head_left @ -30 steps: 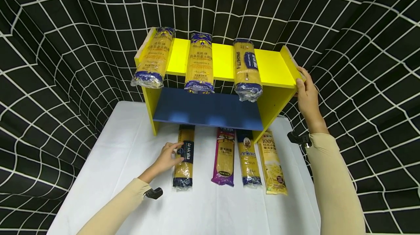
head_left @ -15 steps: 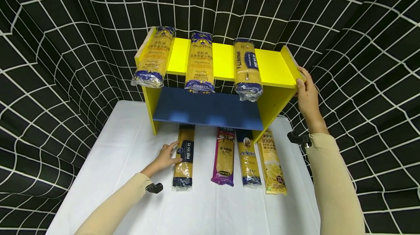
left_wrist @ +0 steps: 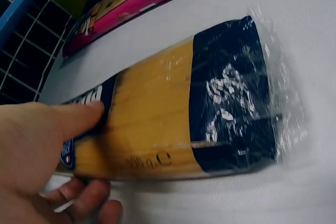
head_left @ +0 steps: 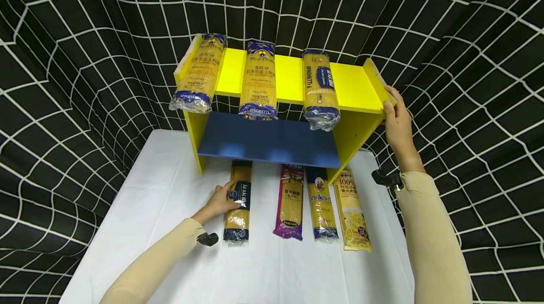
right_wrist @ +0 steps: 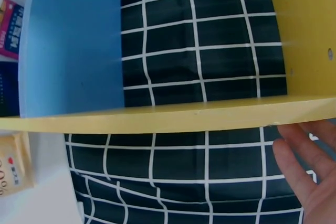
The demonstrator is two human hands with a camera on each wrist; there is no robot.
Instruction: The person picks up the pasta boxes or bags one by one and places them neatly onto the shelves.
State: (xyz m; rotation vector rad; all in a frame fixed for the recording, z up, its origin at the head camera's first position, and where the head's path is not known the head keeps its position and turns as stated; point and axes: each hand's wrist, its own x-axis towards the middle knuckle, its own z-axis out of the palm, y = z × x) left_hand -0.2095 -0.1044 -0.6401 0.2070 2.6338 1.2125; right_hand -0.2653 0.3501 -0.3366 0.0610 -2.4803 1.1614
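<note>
My left hand (head_left: 218,201) holds a pack of spaghetti (head_left: 237,224) with a dark blue label, which lies upright in view on the white cloth. In the left wrist view the thumb presses on top of the pack (left_wrist: 152,108), and the fingers (left_wrist: 92,198) curl under its near edge. My right hand (head_left: 398,127) grips the upper right corner of a yellow shelf (head_left: 288,80). Seen from the right wrist, its fingertips touch the edge of the yellow side panel (right_wrist: 210,117). Part of the spaghetti pack is hidden beneath the shelf.
Three spaghetti packs (head_left: 258,77) lie across the yellow top board. Below it is a blue board (head_left: 267,139). On the cloth lie a purple pasta pack (head_left: 291,205), a blue-ended pack (head_left: 323,207) and a yellow pack (head_left: 352,214). Black gridded fabric (head_left: 297,6) hangs around.
My left hand has shifted slightly right and settled on the spaghetti pack, its thumb now over the label and its fingers at the side. My right hand has stayed on the shelf corner.
</note>
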